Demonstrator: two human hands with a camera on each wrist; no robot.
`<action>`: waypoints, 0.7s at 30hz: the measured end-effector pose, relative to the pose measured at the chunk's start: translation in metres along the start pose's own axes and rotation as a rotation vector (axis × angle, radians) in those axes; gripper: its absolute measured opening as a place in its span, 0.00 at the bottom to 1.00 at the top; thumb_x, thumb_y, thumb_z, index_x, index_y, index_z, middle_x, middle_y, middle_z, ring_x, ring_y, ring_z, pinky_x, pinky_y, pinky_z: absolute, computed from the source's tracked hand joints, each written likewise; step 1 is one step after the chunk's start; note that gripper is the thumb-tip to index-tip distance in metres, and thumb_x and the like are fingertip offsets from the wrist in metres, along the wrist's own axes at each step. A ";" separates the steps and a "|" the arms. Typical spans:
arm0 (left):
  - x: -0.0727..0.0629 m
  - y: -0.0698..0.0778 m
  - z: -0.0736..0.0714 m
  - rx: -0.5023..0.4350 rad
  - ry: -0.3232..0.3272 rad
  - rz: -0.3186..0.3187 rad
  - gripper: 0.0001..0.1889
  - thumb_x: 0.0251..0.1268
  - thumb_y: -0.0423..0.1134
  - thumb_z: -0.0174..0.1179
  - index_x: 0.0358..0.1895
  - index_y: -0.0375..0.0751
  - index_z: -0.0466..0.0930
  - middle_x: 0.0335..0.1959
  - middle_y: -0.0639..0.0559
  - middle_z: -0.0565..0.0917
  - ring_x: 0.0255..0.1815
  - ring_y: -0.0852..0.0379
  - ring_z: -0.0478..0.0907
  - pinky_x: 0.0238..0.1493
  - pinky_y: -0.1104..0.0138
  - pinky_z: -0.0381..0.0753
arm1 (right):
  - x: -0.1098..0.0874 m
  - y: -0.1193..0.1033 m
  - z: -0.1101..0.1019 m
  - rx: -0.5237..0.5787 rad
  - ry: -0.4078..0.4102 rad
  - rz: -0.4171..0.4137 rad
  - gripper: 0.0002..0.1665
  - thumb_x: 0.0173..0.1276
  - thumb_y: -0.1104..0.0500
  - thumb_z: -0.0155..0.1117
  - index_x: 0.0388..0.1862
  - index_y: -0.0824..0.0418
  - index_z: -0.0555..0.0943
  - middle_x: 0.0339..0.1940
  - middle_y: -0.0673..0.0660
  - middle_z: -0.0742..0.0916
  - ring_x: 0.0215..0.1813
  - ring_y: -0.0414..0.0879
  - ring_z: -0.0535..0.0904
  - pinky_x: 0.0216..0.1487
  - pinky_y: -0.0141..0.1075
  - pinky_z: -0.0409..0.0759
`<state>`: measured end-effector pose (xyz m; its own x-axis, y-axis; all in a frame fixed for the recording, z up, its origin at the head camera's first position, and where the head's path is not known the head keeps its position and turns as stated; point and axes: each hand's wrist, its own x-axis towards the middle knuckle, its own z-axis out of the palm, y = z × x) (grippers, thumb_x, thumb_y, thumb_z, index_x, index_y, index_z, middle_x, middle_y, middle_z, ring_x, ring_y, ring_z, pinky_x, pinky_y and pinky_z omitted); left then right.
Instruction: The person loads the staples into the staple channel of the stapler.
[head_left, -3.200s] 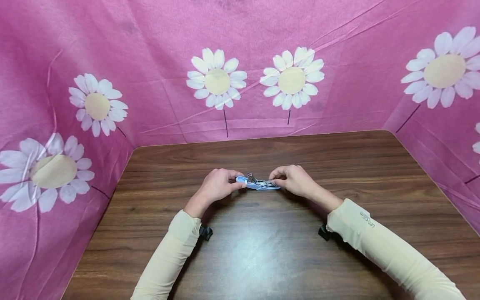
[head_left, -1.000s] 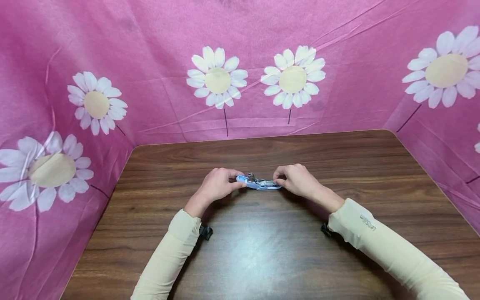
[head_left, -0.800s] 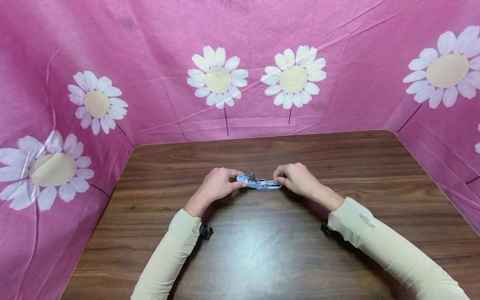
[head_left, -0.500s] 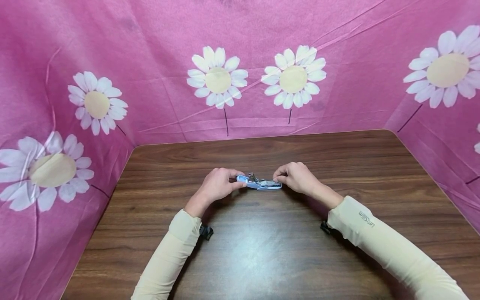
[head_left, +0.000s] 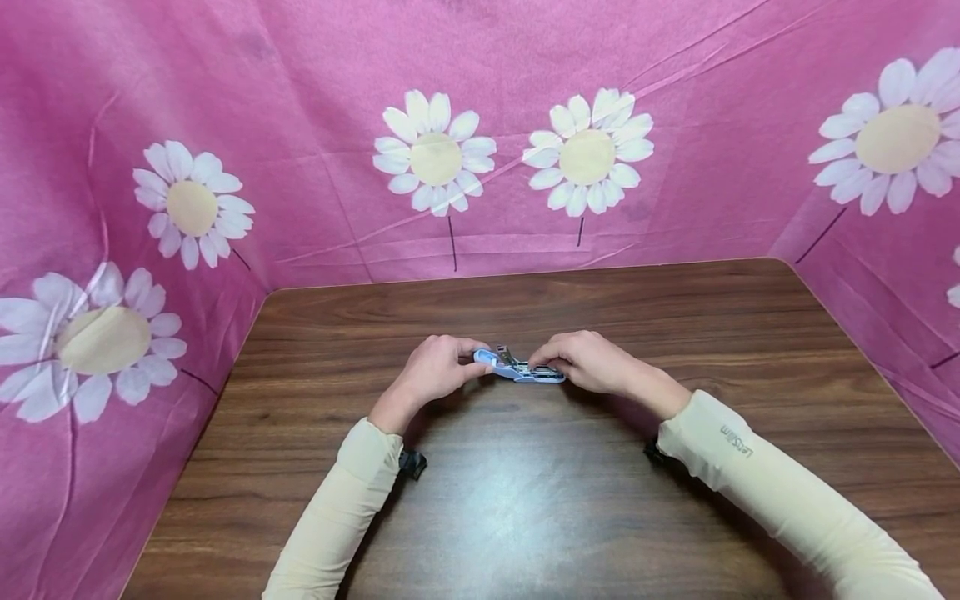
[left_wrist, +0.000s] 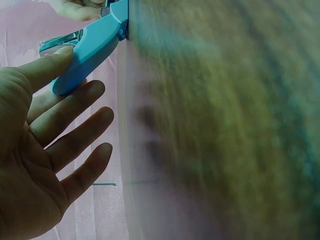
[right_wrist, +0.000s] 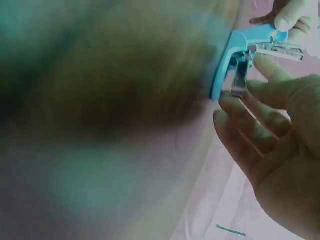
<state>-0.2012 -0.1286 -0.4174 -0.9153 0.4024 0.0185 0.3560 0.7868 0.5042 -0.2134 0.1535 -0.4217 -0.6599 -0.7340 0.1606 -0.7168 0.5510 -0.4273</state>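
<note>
A light blue stapler (head_left: 510, 373) lies swung wide apart on the table, its metal inner parts showing. My left hand (head_left: 437, 367) pinches its left end between thumb and forefinger; in the left wrist view the other fingers of this left hand (left_wrist: 45, 135) are spread out. My right hand (head_left: 592, 360) is over the right end, fingertips touching the metal staple channel (right_wrist: 240, 75). Seen from the right wrist, the fingers of that right hand (right_wrist: 285, 145) are only slightly bent. Whether staples lie in the channel cannot be made out.
The dark wooden table (head_left: 495, 475) carries the stapler and both forearms. A pink cloth (head_left: 322, 92) with large white daisies stands around its back and sides.
My right fingertips have moved left along the stapler's metal channel from its right end. The small grey piece between them 3.2 s ago no longer shows there. My left hand keeps its hold.
</note>
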 end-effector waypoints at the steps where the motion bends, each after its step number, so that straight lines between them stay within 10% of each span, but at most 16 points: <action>1: 0.000 0.000 0.000 0.000 -0.001 0.001 0.14 0.64 0.56 0.67 0.51 0.62 0.88 0.33 0.66 0.86 0.31 0.60 0.74 0.39 0.65 0.76 | 0.000 0.000 -0.002 0.003 -0.024 -0.012 0.19 0.69 0.69 0.64 0.50 0.47 0.89 0.45 0.46 0.90 0.47 0.40 0.85 0.50 0.42 0.84; 21: -0.001 -0.001 -0.001 -0.016 -0.018 0.015 0.13 0.66 0.56 0.67 0.50 0.62 0.88 0.29 0.66 0.84 0.27 0.60 0.71 0.37 0.66 0.74 | 0.003 0.011 -0.021 -0.156 -0.132 -0.186 0.17 0.66 0.68 0.68 0.49 0.50 0.89 0.39 0.48 0.91 0.42 0.41 0.87 0.43 0.40 0.85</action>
<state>-0.2013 -0.1301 -0.4171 -0.9063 0.4225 0.0103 0.3663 0.7732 0.5176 -0.2277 0.1652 -0.4074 -0.4860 -0.8680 0.1018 -0.8557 0.4488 -0.2576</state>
